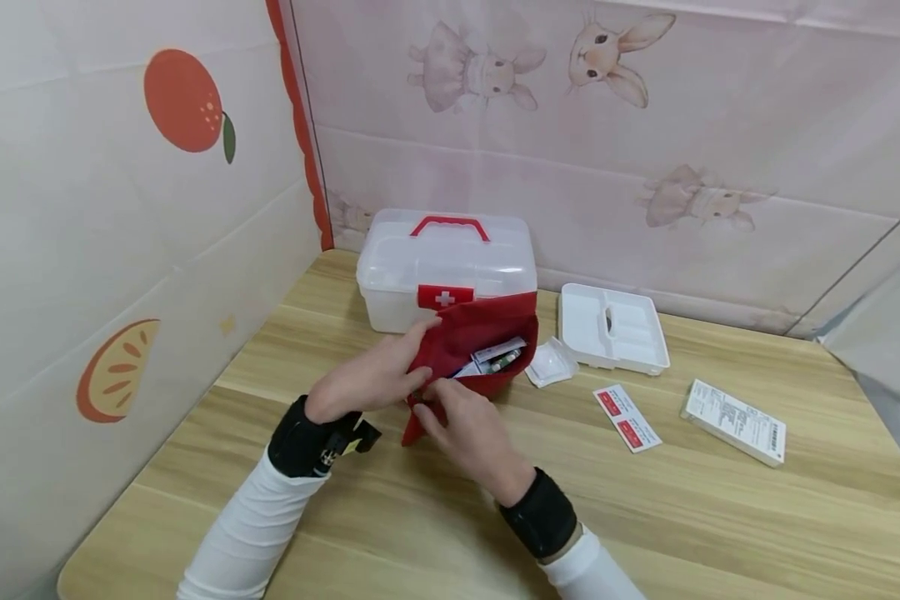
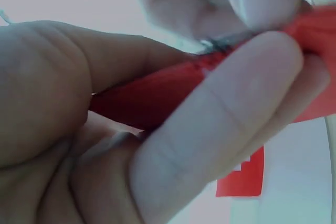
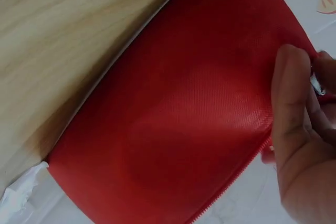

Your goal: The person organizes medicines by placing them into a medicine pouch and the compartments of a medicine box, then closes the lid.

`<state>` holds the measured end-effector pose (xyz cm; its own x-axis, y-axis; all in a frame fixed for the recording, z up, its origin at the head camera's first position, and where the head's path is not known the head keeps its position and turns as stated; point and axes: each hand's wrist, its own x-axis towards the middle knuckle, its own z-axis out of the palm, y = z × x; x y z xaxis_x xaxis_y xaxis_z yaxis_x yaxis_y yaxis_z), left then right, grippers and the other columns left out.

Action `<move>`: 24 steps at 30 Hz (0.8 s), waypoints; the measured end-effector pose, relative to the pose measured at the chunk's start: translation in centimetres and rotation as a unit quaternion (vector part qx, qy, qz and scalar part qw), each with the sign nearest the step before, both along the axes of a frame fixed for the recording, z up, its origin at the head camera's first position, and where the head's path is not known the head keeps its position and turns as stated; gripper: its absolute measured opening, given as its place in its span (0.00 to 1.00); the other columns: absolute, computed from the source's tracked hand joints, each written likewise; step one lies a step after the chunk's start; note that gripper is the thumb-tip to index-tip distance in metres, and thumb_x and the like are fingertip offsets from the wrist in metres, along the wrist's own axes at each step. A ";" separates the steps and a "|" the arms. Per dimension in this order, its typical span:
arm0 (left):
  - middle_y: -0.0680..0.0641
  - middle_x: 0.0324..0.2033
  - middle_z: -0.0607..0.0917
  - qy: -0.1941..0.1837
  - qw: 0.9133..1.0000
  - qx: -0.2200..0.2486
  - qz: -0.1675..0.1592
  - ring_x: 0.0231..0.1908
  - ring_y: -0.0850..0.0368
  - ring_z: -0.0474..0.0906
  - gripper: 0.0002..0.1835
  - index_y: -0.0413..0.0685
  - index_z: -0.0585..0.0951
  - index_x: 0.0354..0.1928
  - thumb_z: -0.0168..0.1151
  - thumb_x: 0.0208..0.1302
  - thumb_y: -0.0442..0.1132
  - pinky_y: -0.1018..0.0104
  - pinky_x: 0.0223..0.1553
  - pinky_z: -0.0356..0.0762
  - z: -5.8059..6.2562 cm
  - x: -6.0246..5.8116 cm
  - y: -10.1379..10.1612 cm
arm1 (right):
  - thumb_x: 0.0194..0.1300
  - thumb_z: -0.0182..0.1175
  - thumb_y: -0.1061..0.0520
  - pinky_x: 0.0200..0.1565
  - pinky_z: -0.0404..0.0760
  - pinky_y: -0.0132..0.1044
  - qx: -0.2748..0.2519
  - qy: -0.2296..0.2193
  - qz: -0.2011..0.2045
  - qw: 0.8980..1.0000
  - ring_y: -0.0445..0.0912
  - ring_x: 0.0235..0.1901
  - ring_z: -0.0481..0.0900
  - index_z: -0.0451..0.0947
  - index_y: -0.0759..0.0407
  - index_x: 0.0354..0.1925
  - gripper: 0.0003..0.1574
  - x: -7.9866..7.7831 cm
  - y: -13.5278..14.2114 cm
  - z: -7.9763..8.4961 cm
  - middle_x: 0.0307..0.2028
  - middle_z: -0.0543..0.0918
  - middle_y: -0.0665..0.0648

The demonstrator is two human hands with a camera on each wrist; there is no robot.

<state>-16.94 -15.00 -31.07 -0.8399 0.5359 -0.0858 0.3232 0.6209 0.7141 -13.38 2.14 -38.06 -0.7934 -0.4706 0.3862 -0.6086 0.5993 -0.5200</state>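
A red zippered pouch (image 1: 465,333) stands gaping above the table, with small packets (image 1: 498,354) and a dark green item showing inside. My left hand (image 1: 375,371) grips the pouch's left end, its thumb and fingers on either side of the red fabric in the left wrist view. Close beside it, my right hand (image 1: 468,433) pinches the pouch's near edge by the zipper's left end. The right wrist view shows the pouch's smooth outer face and zipper teeth (image 3: 231,184). What lies between the right fingertips is mostly hidden.
Behind the pouch is a clear-lidded first-aid box (image 1: 446,258) with a red handle. To its right are a white divided tray (image 1: 618,325), a clear plastic wrapper (image 1: 551,362), a red-and-white card (image 1: 627,418) and a flat white box (image 1: 735,422). Fabric walls border the table.
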 end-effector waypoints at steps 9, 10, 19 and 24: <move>0.41 0.65 0.70 0.014 0.995 0.057 -0.086 0.58 0.44 0.71 0.42 0.46 0.50 0.75 0.61 0.64 0.28 0.57 0.56 0.77 0.4 -0.1 -0.4 | 0.68 0.62 0.62 0.39 0.81 0.32 -0.037 0.038 0.038 0.998 0.39 0.31 0.75 0.77 0.57 0.40 0.03 -0.7 0.2 -0.5 0.32 0.80 0.51; 0.42 0.63 0.72 0.020 0.994 0.054 -0.094 0.57 0.45 0.72 0.41 0.46 0.53 0.74 0.62 0.64 0.28 0.57 0.57 0.77 0.4 -0.1 -0.5 | 0.69 0.61 0.62 0.39 0.81 0.32 -0.039 0.035 0.042 0.998 0.40 0.32 0.75 0.76 0.57 0.40 0.03 -0.8 0.3 -0.4 0.33 0.80 0.51; 0.43 0.54 0.79 -0.014 0.997 0.020 -0.075 0.47 0.49 0.76 0.28 0.42 0.68 0.67 0.63 0.66 0.29 0.63 0.43 0.82 0.6 -0.1 -0.9 | 0.68 0.61 0.62 0.38 0.81 0.31 -0.040 0.035 0.054 0.997 0.40 0.31 0.75 0.74 0.57 0.40 0.04 -1.1 0.6 -0.1 0.32 0.79 0.51; 0.44 0.50 0.79 -0.017 0.997 0.012 -0.068 0.43 0.51 0.78 0.27 0.43 0.69 0.66 0.62 0.66 0.29 0.66 0.38 0.83 0.6 -0.1 -0.9 | 0.67 0.62 0.63 0.35 0.79 0.30 -0.064 0.045 0.052 0.996 0.40 0.28 0.73 0.75 0.57 0.37 0.05 -1.5 1.1 0.2 0.29 0.78 0.50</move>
